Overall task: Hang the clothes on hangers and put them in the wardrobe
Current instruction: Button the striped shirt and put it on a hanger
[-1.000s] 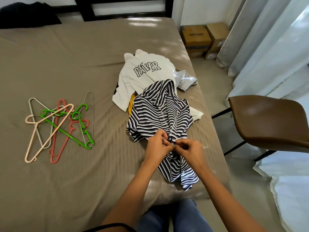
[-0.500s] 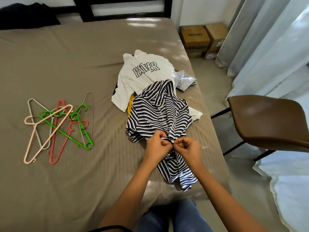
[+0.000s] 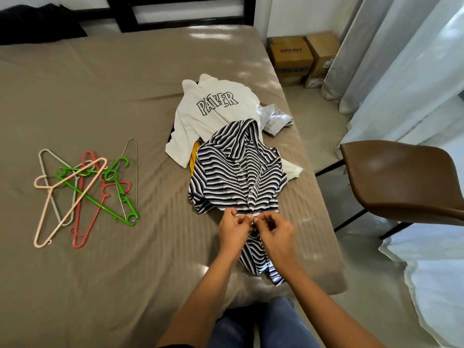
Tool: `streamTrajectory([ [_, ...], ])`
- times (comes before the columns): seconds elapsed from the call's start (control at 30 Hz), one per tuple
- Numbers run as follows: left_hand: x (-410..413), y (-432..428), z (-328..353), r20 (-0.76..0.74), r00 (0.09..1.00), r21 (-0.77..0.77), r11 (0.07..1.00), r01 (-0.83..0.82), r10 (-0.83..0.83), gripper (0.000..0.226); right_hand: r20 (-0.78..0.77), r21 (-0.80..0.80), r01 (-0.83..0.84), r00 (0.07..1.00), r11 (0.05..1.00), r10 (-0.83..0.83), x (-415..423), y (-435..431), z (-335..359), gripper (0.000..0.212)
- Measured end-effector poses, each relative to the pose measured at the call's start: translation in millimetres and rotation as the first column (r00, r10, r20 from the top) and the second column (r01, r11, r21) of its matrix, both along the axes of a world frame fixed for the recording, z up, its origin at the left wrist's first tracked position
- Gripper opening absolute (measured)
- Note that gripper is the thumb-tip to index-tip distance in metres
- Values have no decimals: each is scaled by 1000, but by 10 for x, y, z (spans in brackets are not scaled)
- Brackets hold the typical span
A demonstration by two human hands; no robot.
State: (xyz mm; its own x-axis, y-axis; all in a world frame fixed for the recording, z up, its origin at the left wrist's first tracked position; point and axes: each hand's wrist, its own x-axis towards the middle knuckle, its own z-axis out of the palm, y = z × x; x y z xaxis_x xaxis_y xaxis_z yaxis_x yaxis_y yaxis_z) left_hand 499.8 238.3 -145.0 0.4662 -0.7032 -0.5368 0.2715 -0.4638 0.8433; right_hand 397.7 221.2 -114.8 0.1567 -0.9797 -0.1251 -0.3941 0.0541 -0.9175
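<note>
Forearms reach forward, left hand (image 3: 232, 229) and right hand (image 3: 276, 232) close together, curled fingers pinching the striped top (image 3: 236, 177).

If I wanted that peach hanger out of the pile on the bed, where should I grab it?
Take the peach hanger by its lower corner, the end nearest you, coming from the near left. It lies on top of the green hanger and the others, and that corner juts out onto bare bed, so probably nothing snags.
</note>
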Motion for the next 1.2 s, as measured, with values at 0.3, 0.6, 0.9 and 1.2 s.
streamTrajectory([
  [0.3,81,181,56,345,901,-117,940,320,-264,31,68,477,-32,998,878,0,-34,-401,-45,26],
  [0.6,175,0,62,213,953,108,975,195,-214,17,294,589,-103,951,802,-94,-41,-340,-21,17],
  [0.9,144,-108,159,34,984,-34,983,178,-177,13,362,639,-133,921,758,-143,-113,-302,-66,17],
  [1.2,201,-114,125,281,866,15,904,426,-413,5,350,595,-154,933,788,-82,-156,-293,-2,24],
])
